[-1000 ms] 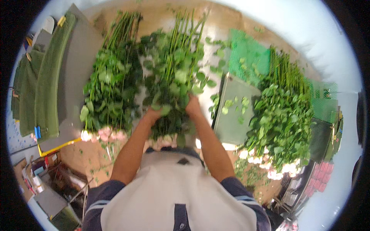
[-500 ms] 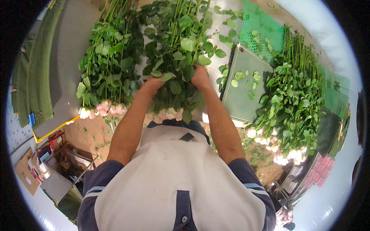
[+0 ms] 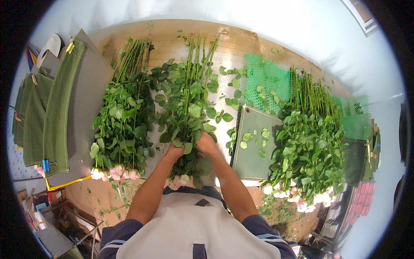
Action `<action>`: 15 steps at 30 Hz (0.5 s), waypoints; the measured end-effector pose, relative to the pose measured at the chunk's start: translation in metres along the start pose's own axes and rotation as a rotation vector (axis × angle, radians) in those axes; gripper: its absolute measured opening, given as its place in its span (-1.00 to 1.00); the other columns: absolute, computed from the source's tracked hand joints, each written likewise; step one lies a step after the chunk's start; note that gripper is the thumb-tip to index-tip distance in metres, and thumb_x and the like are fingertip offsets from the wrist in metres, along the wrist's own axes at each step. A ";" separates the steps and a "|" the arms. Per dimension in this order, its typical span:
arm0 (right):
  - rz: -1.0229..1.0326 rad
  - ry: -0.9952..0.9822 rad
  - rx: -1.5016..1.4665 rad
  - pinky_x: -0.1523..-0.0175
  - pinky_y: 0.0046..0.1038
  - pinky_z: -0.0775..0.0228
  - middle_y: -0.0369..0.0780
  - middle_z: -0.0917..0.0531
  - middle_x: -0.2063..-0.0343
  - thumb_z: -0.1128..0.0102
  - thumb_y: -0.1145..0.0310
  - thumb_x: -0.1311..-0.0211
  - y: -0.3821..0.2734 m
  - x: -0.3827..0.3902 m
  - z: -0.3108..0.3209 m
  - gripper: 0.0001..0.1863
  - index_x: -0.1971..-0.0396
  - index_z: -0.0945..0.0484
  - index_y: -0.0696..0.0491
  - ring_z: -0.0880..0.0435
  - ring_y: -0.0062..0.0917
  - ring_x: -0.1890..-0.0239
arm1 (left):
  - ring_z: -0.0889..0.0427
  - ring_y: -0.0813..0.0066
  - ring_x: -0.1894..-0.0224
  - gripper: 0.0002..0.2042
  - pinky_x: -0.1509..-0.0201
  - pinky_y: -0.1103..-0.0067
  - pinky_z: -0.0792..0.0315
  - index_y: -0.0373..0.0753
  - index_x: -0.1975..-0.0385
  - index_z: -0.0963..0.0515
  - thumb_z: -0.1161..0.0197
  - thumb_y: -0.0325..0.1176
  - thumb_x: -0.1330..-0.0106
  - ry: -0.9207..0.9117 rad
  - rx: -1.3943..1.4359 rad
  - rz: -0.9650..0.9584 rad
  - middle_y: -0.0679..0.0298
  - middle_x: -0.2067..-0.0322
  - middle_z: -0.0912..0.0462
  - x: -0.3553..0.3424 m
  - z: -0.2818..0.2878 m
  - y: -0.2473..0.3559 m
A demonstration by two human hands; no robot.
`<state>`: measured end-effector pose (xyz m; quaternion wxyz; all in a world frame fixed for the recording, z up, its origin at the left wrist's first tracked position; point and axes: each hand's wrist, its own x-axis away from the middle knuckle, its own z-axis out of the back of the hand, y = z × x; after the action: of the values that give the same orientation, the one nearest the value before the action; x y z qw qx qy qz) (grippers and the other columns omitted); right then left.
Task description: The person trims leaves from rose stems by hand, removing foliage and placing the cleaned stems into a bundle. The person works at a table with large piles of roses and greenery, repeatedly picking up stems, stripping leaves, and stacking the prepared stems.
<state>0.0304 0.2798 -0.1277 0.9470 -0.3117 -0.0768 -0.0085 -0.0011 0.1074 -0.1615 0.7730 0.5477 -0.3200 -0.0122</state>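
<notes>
The left hand [image 3: 175,151] and the right hand [image 3: 207,143] hold the middle bundle of long green leafy stems with pale pink rose heads [image 3: 189,114] between them, gripping it from either side below mid-length; leaves hide most of the fingers, so how tightly they are closed cannot be told. This bundle lies lengthwise on the pale, smooth worktable [image 3: 221,140], bare stem ends pointing away, blooms near the wearer's waist.

Close on its left lies another leafy bundle with pink and cream rose heads [image 3: 123,114], leaving a narrow gap beside the left hand. To the right, loose green leaves [image 3: 233,102] are strewn along the table, and a flat grey-green panel with a stitched edge [image 3: 254,166] takes up the space beside the right forearm. Bright green plastic mesh [image 3: 264,73] adjoins the panel's far edge. Beyond lies a broader bundle of leafy stems with whitish-pink rose heads [image 3: 310,146], partly over panel and mesh. Olive cloth strips [image 3: 58,116] hang at the far left, one with a blue clip [image 3: 45,165].
</notes>
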 end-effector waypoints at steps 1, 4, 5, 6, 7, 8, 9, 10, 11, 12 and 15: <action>-0.042 0.078 -0.004 0.18 -0.13 -0.39 0.04 -0.57 0.41 -0.01 0.41 0.01 -0.002 0.000 0.003 -0.80 0.44 -0.53 0.22 -0.52 -0.02 0.32 | -0.34 0.28 -0.21 -0.49 -0.24 0.44 -0.24 -0.25 -0.25 -0.18 -0.05 -0.47 -0.27 -0.077 0.253 -0.058 0.15 -0.17 -0.35 -0.002 -0.002 -0.002; -0.535 0.359 -0.749 -0.09 -0.31 -0.31 0.02 -0.59 0.15 -0.03 0.14 -0.25 -0.019 -0.001 0.016 -0.57 0.12 -0.50 0.23 -0.53 -0.14 0.07 | -0.32 0.30 -0.23 -0.44 -0.27 0.43 -0.23 -0.24 -0.27 -0.14 -0.13 -0.44 -0.25 -0.189 0.674 -0.174 0.17 -0.22 -0.29 -0.003 -0.007 0.000; -0.489 0.321 -0.843 -0.13 -0.32 -0.28 0.01 -0.54 0.06 -0.07 0.02 -0.22 -0.029 -0.002 0.020 -0.44 0.01 -0.44 0.23 -0.49 -0.20 0.00 | -0.32 0.30 -0.23 -0.41 -0.27 0.43 -0.22 -0.23 -0.27 -0.13 -0.18 -0.42 -0.23 -0.132 0.451 -0.127 0.18 -0.23 -0.29 -0.001 -0.007 0.003; -0.409 0.295 -0.936 -0.18 -0.33 -0.24 -0.01 -0.49 -0.04 -0.11 -0.10 -0.19 -0.039 -0.003 0.025 -0.29 -0.09 -0.37 0.23 -0.45 -0.26 -0.07 | -0.31 0.30 -0.23 -0.38 -0.28 0.43 -0.22 -0.22 -0.27 -0.13 -0.22 -0.39 -0.21 -0.125 0.315 -0.136 0.19 -0.23 -0.28 0.003 -0.006 0.007; -0.452 0.176 -0.946 -0.21 -0.30 -0.21 -0.03 -0.40 -0.14 -0.19 -0.16 -0.10 -0.049 -0.001 0.028 -0.17 -0.17 -0.28 0.21 -0.39 -0.28 -0.14 | -0.31 0.30 -0.24 -0.36 -0.28 0.42 -0.22 -0.21 -0.27 -0.14 -0.26 -0.37 -0.19 -0.072 0.227 -0.115 0.19 -0.22 -0.29 0.008 -0.009 0.011; -0.614 0.087 -0.873 -0.20 -0.33 -0.22 -0.05 -0.45 -0.09 -0.23 -0.17 -0.05 -0.059 -0.004 0.031 -0.18 -0.13 -0.35 0.20 -0.42 -0.32 -0.11 | -0.31 0.29 -0.24 -0.34 -0.28 0.42 -0.21 -0.20 -0.26 -0.15 -0.29 -0.35 -0.16 -0.022 0.157 -0.169 0.18 -0.22 -0.31 0.013 -0.009 0.015; -0.626 0.042 -0.848 -0.19 -0.35 -0.23 -0.07 -0.51 -0.04 -0.28 -0.17 0.01 -0.068 -0.007 0.033 -0.18 -0.08 -0.41 0.20 -0.45 -0.36 -0.08 | -0.35 0.22 -0.20 -0.34 -0.22 0.39 -0.27 -0.19 -0.23 -0.19 -0.32 -0.34 -0.10 -0.040 0.205 -0.227 0.14 -0.18 -0.34 0.015 -0.010 0.022; -0.451 0.069 -0.898 -0.17 -0.37 -0.25 -0.08 -0.55 0.00 -0.29 -0.16 0.02 -0.075 -0.004 0.034 -0.23 -0.03 -0.47 0.19 -0.49 -0.39 -0.04 | -0.38 0.14 -0.17 -0.33 -0.16 0.35 -0.33 -0.18 -0.19 -0.24 -0.36 -0.34 -0.03 -0.011 0.103 -0.302 0.09 -0.14 -0.38 0.017 -0.011 0.028; -0.377 0.139 -0.863 -0.10 -0.41 -0.30 -0.12 -0.61 0.10 -0.30 -0.06 -0.01 -0.080 -0.003 0.036 -0.37 0.06 -0.55 0.17 -0.54 -0.43 0.05 | -0.41 0.09 -0.13 -0.35 -0.12 0.33 -0.36 -0.19 -0.16 -0.27 -0.36 -0.35 -0.01 0.019 -0.199 -0.300 0.06 -0.10 -0.40 0.026 -0.009 0.031; -0.411 0.070 -0.911 -0.09 -0.37 -0.32 -0.12 -0.61 0.10 -0.30 0.02 -0.02 -0.083 -0.003 0.038 -0.41 0.05 -0.54 0.16 -0.54 -0.40 0.06 | -0.43 0.04 -0.10 -0.38 -0.08 0.32 -0.39 -0.19 -0.13 -0.30 -0.35 -0.36 0.00 0.044 -0.501 -0.253 0.03 -0.06 -0.43 0.034 -0.009 0.035; -0.454 -0.105 -0.962 -0.04 -0.33 -0.34 -0.13 -0.60 0.13 -0.24 0.16 -0.09 -0.082 0.005 0.049 -0.49 0.01 -0.49 0.18 -0.54 -0.35 0.10 | -0.46 -0.10 0.02 -0.50 0.05 0.22 -0.41 -0.18 -0.01 -0.40 -0.30 -0.36 0.01 0.089 -0.466 -0.260 -0.06 0.10 -0.49 0.052 -0.019 0.052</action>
<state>0.0235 0.2430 -0.0403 0.6665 -0.6860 -0.1773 -0.2319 0.0326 0.1248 -0.0955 0.8834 0.3914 -0.2013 -0.1607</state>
